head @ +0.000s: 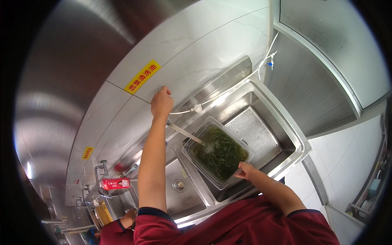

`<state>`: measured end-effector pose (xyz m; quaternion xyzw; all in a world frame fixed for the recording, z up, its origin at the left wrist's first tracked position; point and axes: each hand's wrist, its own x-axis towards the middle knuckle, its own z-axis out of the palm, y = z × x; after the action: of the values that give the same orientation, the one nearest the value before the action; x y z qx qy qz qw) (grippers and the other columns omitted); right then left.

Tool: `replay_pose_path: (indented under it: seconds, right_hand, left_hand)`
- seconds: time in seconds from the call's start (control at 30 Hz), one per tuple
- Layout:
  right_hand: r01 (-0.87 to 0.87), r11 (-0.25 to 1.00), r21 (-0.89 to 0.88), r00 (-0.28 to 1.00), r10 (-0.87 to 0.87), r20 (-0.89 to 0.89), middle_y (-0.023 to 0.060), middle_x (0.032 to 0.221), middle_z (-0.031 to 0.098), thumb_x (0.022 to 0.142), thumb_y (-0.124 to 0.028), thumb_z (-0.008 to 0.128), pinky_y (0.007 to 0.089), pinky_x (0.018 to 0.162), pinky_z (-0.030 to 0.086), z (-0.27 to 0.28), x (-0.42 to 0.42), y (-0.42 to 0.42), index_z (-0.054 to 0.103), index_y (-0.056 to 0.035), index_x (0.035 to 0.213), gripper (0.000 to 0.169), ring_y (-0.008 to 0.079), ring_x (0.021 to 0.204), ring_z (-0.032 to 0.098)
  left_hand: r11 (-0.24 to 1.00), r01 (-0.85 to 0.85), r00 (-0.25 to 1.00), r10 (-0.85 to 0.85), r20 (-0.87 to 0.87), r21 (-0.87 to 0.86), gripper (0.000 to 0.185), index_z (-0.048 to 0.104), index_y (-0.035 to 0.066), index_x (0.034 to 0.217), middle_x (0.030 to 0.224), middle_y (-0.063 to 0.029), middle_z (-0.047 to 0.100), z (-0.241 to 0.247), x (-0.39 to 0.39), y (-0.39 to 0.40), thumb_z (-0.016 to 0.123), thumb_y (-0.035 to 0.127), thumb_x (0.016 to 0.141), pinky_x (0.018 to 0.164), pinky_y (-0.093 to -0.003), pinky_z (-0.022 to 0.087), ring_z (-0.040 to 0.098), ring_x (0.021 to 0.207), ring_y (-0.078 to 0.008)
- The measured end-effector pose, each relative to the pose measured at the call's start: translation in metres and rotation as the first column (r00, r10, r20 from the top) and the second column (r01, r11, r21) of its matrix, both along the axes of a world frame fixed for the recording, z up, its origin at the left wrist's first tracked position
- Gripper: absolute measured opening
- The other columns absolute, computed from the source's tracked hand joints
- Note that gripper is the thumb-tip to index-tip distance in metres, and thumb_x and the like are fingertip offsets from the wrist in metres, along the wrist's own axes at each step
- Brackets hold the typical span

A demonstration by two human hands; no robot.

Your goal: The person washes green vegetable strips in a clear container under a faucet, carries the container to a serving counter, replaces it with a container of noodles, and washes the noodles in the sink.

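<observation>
A clear plastic container (196, 175) holds dark green leafy strands (225, 157) in greenish water. It sits at the left part of a deep stainless steel sink basin (255, 133), near the divider. My right hand (246, 171) grips the container's near right rim, thumb on top. My left hand (162, 102) is raised by the wall tap, fingers curled; whether they hold a tap handle is hidden. Below that hand, the tap spout (168, 122) pours a stream of water (186, 133) into the container, stirring up bubbles.
Left of the divider is a second basin with a drain (179, 185). A red package (115, 184) stands near another tap (100, 174). A white hose (214, 98) runs along the backsplash. At lower left, another person's arm (127, 219) reaches toward the counter.
</observation>
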<state>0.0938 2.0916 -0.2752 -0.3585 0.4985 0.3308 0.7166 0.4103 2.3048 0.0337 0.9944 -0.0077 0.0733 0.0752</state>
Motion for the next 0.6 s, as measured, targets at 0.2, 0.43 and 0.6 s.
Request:
replay_pose_path:
  seconds: [0.2,0.43,0.6]
  right_hand:
    - [0.030,0.999,0.032,0.999,-0.029,-0.032,0.0255,0.088,0.063,0.086,-0.017,0.055,0.0503,0.067,0.061,-0.013,0.001,-0.001,0.050,0.0028,0.105,0.028,0.0414,0.074,0.069]
    - [0.017,1.000,-0.010,1.000,-0.017,-0.004,0.0252,0.090,0.062,0.085,-0.016,0.055,0.0493,0.066,0.060,-0.003,0.001,0.002,0.050,0.0030,0.108,0.030,0.0433,0.075,0.069]
    - [-0.009,1.000,0.028,1.000,0.010,-0.017,0.0192,0.101,0.064,0.081,-0.015,0.055,0.0479,0.073,0.062,-0.026,-0.001,-0.001,0.052,-0.0035,0.108,0.030,0.0397,0.086,0.069]
  left_hand:
    - [0.992,0.096,0.995,-0.093,0.040,-0.077,0.016,0.064,0.012,0.095,0.093,-0.0104,0.072,-0.003,-0.005,0.007,0.052,0.009,0.085,0.076,-0.0455,0.052,0.067,0.090,-0.0355]
    - [0.922,0.380,0.902,-0.351,0.251,-0.076,0.018,0.065,0.008,0.095,0.103,-0.0094,0.069,-0.024,-0.038,0.046,0.047,0.010,0.090,0.100,-0.0453,0.041,0.059,0.111,-0.0302]
    - [0.866,0.486,0.844,-0.432,0.318,-0.113,0.021,0.066,0.007,0.099,0.111,-0.0105,0.065,-0.029,-0.052,0.057,0.048,0.018,0.097,0.113,-0.0473,0.031,0.054,0.121,-0.0311]
